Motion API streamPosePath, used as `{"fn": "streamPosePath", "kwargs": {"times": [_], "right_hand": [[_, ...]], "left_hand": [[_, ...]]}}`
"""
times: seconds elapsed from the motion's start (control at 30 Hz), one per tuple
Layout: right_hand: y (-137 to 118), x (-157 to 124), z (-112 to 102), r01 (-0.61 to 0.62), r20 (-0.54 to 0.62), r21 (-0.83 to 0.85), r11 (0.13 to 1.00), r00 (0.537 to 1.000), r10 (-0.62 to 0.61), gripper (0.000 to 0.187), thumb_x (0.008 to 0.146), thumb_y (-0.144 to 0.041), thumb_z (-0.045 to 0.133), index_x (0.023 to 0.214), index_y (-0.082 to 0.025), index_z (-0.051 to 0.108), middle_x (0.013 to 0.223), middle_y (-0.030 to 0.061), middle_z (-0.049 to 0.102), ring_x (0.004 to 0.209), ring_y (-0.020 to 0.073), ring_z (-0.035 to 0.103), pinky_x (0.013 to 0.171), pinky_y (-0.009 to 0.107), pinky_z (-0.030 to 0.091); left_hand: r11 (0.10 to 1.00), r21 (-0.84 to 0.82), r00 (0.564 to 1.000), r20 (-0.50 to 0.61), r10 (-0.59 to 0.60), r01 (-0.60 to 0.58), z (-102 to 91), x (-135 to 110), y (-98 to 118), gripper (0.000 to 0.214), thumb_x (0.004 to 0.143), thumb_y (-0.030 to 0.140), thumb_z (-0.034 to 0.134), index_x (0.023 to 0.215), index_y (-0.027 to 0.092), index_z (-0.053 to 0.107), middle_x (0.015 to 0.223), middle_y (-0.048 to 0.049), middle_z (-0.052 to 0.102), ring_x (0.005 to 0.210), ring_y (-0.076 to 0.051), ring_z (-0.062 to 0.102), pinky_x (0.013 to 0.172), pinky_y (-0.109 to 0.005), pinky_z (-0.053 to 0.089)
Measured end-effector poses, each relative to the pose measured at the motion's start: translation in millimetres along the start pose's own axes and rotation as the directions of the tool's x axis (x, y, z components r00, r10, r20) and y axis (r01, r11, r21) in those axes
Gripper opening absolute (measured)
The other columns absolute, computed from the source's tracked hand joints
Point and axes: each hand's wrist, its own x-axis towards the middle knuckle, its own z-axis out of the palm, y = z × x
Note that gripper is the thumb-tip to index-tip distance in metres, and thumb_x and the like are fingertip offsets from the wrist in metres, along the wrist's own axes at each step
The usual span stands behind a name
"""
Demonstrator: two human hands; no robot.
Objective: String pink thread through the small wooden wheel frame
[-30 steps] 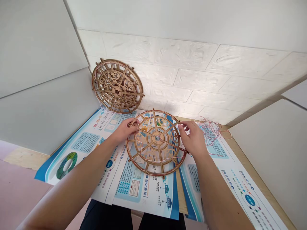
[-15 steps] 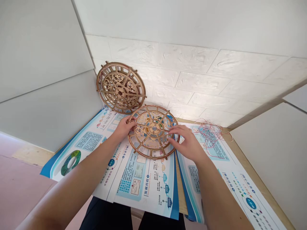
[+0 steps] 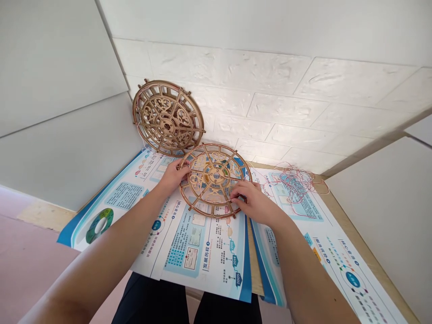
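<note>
A round wooden fretwork wheel (image 3: 214, 179) lies almost flat on the printed posters (image 3: 189, 243), with thin wire threaded around its rim and spokes. My left hand (image 3: 173, 176) grips its left rim with curled fingers. My right hand (image 3: 253, 202) pinches the wheel's lower right rim, fingers closed on the frame or its wire; which one I cannot make out. A second, similar wooden wheel (image 3: 168, 118) leans upright against the white wall behind.
A loose tangle of thin red and copper wire (image 3: 295, 184) lies on the posters to the right of the wheel. Grey panels (image 3: 64, 135) close off the left and right sides. The wooden table edge (image 3: 367, 261) shows at right.
The wheel was tilted up nearer me; it has gone away from me and down onto the posters. My right hand slid from its right rim to its lower right rim.
</note>
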Motion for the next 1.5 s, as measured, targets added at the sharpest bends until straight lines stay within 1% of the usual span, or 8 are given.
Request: {"fn": "streamPosePath", "kwargs": {"times": [0.17, 0.33, 0.53, 0.77, 0.93, 1.2, 1.37, 1.5], "right_hand": [[-1.1, 0.4, -0.7, -0.005, -0.040, 0.044, 0.999, 0.999, 0.006, 0.017, 0.085, -0.007, 0.048, 0.085, -0.020, 0.058, 0.093, 0.0012, 0.064, 0.094, 0.0205, 0.056, 0.098, 0.043, 0.033], [-5.9, -1.8, -6.2, -0.034, -0.027, 0.155, 0.987, 0.999, 0.038, 0.007, 0.087, -0.015, 0.050, 0.085, -0.021, 0.053, 0.091, -0.0002, 0.064, 0.087, 0.0189, 0.055, 0.090, 0.037, 0.038], [-6.2, -3.1, -3.3, -0.055, 0.086, 0.101, 0.993, 0.995, 0.047, 0.006, 0.087, -0.015, 0.049, 0.087, -0.020, 0.053, 0.086, -0.0011, 0.062, 0.073, 0.0155, 0.052, 0.088, 0.037, 0.036], [-11.4, -0.1, -0.3, -0.114, 0.050, 0.080, 0.990, 0.993, 0.110, 0.012, 0.082, -0.017, 0.053, 0.077, -0.019, 0.043, 0.078, -0.0028, 0.058, 0.069, 0.0143, 0.048, 0.079, 0.034, 0.034], [-10.5, 1.2, 0.2, -0.141, 0.034, 0.112, 0.984, 0.990, 0.138, 0.009, 0.080, -0.017, 0.053, 0.077, -0.020, 0.044, 0.077, -0.0031, 0.058, 0.069, 0.0147, 0.048, 0.072, 0.031, 0.032], [-8.8, 3.2, 4.9, -0.169, 0.006, 0.097, 0.981, 0.986, 0.169, 0.007, 0.078, -0.016, 0.053, 0.079, -0.020, 0.048, 0.076, -0.0031, 0.056, 0.070, 0.0157, 0.048, 0.075, 0.032, 0.034], [-10.9, 3.6, 6.0, -0.184, -0.004, -0.004, 0.983, 0.983, 0.184, 0.011, 0.077, -0.012, 0.054, 0.077, -0.020, 0.046, 0.076, -0.0019, 0.057, 0.077, 0.0185, 0.047, 0.084, 0.036, 0.033], [-13.8, 3.7, 4.3, -0.170, 0.026, 0.010, 0.985, 0.985, 0.170, 0.012, 0.076, -0.009, 0.054, 0.078, -0.019, 0.047, 0.079, -0.0026, 0.058, 0.076, 0.0163, 0.049, 0.092, 0.038, 0.031]], "left_hand": [[1.000, 0.007, 1.000, -0.004, -0.010, 0.010, -1.0, 0.4, -0.5, 0.030, 0.060, 0.025, 0.069, 0.086, 0.019, 0.056, 0.059, 0.0067, 0.051, 0.053, -0.010, 0.049, 0.053, -0.023, 0.037], [1.000, -0.010, 1.000, 0.000, -0.013, 0.013, -1.8, 1.5, -2.8, 0.033, 0.059, 0.025, 0.070, 0.088, 0.019, 0.054, 0.061, 0.0058, 0.054, 0.055, -0.011, 0.051, 0.054, -0.023, 0.039], [1.000, 0.005, 1.000, 0.010, -0.002, 0.002, -2.1, 1.9, -3.6, 0.032, 0.061, 0.025, 0.069, 0.088, 0.019, 0.054, 0.061, 0.0062, 0.052, 0.054, -0.011, 0.050, 0.053, -0.023, 0.037], [0.999, 0.032, 1.000, 0.014, 0.028, -0.028, -3.0, 1.0, -2.9, 0.031, 0.061, 0.026, 0.069, 0.088, 0.019, 0.055, 0.060, 0.0071, 0.050, 0.053, -0.010, 0.048, 0.050, -0.023, 0.034], [0.998, 0.030, 0.999, 0.009, 0.053, -0.053, -2.9, 0.6, -3.7, 0.030, 0.061, 0.026, 0.068, 0.087, 0.019, 0.056, 0.061, 0.0067, 0.050, 0.055, -0.011, 0.051, 0.050, -0.023, 0.035], [0.999, 0.014, 0.999, 0.004, 0.051, -0.051, -3.8, 2.4, -6.3, 0.031, 0.062, 0.026, 0.070, 0.088, 0.019, 0.055, 0.064, 0.0061, 0.051, 0.058, -0.012, 0.055, 0.052, -0.024, 0.038], [0.999, 0.020, 0.999, 0.007, 0.044, -0.044, -3.8, 1.7, -4.7, 0.030, 0.062, 0.026, 0.069, 0.087, 0.019, 0.055, 0.061, 0.0074, 0.049, 0.053, -0.010, 0.050, 0.049, -0.023, 0.034], [0.999, 0.028, 0.999, 0.014, 0.046, -0.047, -4.4, 1.8, -4.9, 0.029, 0.063, 0.026, 0.069, 0.088, 0.019, 0.055, 0.062, 0.0068, 0.050, 0.054, -0.010, 0.051, 0.050, -0.023, 0.035]]}}
